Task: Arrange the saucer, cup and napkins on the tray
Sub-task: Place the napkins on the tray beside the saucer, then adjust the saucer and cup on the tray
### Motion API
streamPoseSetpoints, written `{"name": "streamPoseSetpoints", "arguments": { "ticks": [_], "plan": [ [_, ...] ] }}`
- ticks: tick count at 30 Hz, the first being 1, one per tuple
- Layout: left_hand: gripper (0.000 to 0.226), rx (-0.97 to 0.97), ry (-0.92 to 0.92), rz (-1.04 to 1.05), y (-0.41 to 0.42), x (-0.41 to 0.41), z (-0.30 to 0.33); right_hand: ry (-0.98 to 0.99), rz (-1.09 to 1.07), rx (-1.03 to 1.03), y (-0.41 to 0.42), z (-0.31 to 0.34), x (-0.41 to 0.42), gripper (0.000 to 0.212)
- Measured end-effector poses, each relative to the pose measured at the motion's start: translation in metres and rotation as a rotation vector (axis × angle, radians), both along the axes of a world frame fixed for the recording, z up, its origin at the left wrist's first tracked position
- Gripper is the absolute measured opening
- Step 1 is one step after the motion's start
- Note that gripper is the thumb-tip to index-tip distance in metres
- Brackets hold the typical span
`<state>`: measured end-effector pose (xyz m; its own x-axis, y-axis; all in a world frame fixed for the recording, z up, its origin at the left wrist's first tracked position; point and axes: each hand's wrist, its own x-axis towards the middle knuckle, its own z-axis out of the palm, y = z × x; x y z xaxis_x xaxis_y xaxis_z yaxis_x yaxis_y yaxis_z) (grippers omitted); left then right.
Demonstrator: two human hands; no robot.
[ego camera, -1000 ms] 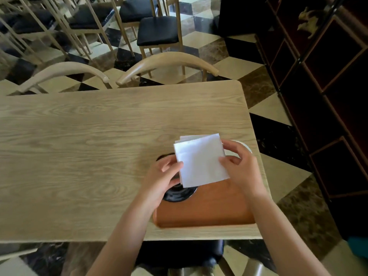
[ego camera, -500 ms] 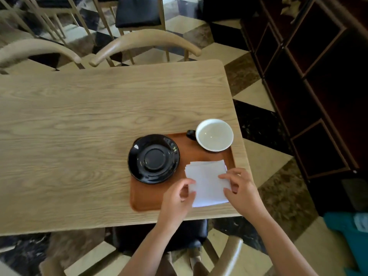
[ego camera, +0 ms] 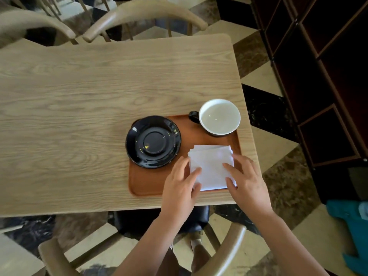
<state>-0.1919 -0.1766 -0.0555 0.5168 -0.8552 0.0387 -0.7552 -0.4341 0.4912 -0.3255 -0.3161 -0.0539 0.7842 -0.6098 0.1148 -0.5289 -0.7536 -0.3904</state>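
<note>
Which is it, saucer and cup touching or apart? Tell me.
Apart. The head view shows bare brown tray between the black saucer rim and the cup with its handle.

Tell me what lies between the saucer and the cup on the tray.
Nothing: in the head view only bare tray separates the saucer from the cup. The cup's handle points toward the saucer; the napkins lie nearer the person.

Two bare forearms are seen entering from the lower edge; no sleeve, watch, ring or bracelet is worn on either; the left hand [ego camera: 179, 188] and the right hand [ego camera: 247, 186] are left uncovered, without gloves; the fingernails are kept short and unpainted, so far as can be told; below the table edge a light-coloured shoe [ego camera: 196, 243] is glimpsed, blurred.
</note>
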Motion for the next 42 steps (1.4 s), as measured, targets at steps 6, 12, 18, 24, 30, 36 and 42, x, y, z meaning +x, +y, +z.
{"name": "streamPoseSetpoints", "arguments": {
  "ticks": [6,12,18,24,30,36,42],
  "plan": [
    [0.044,0.136,-0.090,-0.209,0.003,0.005,-0.010,0.058,0.173,-0.081,-0.002,-0.013,-0.005,0.039],
    [0.045,0.183,-0.112,-0.238,0.003,0.009,-0.005,0.132,0.160,-0.122,0.000,-0.002,-0.002,0.039],
    [0.051,0.190,-0.174,-0.070,0.023,0.023,0.018,0.053,0.182,-0.141,0.022,0.014,0.043,0.037],
    [0.059,0.404,-0.175,0.139,0.055,0.052,0.015,0.169,0.366,-0.170,0.044,0.009,0.092,0.041],
    [0.055,0.406,-0.190,0.145,0.066,0.052,0.013,0.202,0.392,-0.133,0.049,0.009,0.099,0.045],
    [0.055,0.367,-0.140,0.142,0.079,0.042,0.009,0.197,0.425,-0.123,0.055,0.005,0.086,0.045],
    [0.056,0.357,-0.122,0.126,0.087,0.036,0.010,0.198,0.434,-0.117,0.062,0.007,0.077,0.045]
  ]
}}
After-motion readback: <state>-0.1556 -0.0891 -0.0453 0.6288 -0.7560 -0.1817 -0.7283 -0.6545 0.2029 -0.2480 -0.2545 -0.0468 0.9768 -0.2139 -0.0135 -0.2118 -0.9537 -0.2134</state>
